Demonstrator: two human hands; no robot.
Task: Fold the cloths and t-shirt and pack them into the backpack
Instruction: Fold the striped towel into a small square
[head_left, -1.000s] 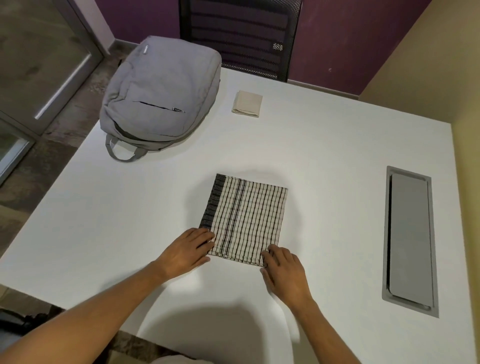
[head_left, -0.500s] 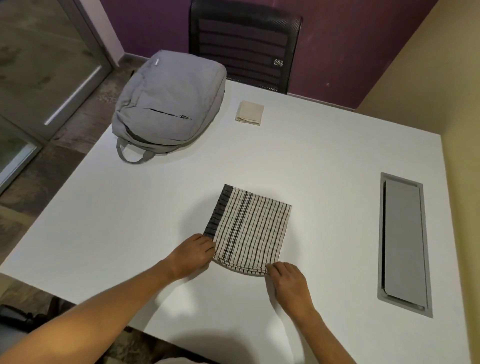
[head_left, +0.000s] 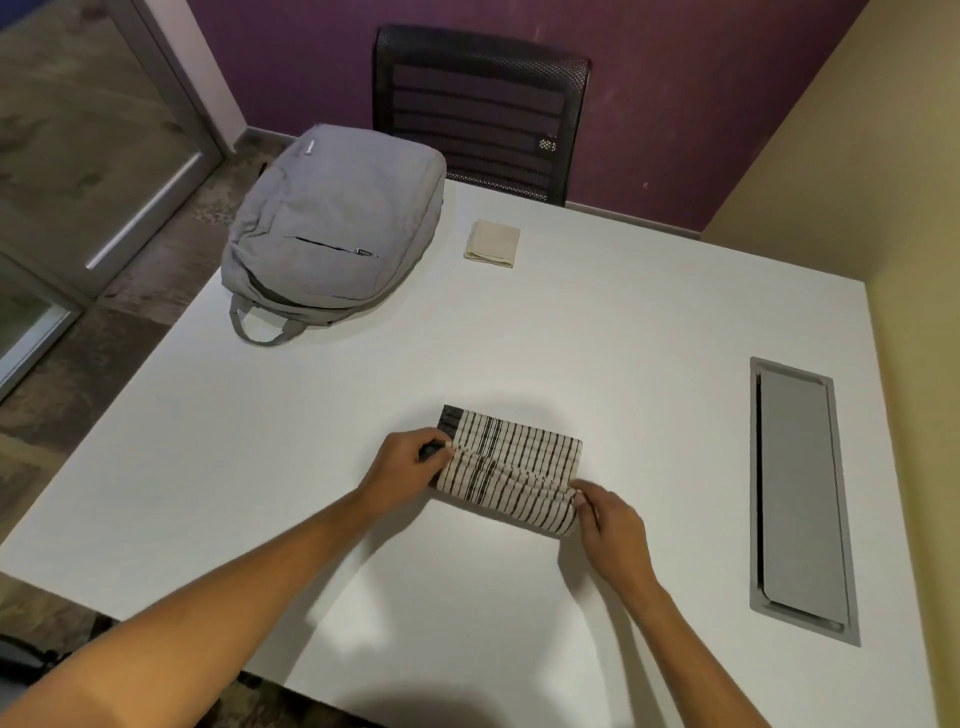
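On the worktop (head_left: 623, 338) we pinched the checked cloth (head_left: 511, 470) with left hand (head_left: 402, 470) and right hand (head_left: 610, 525), mid-fold; next we likely needed to lay its near edge flat.

We see the checked cloth (head_left: 511, 475) half-folded mid-table, the folded beige cloth (head_left: 492, 243) beside the flat-lying grey backpack (head_left: 332, 228).

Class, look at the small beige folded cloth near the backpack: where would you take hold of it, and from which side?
Grip the beige cloth at its thick folded edge, the near one facing the person, coming in low from that side. It lies flat on the table, clear of the backpack, so pinching the fold likely keeps the layers together.
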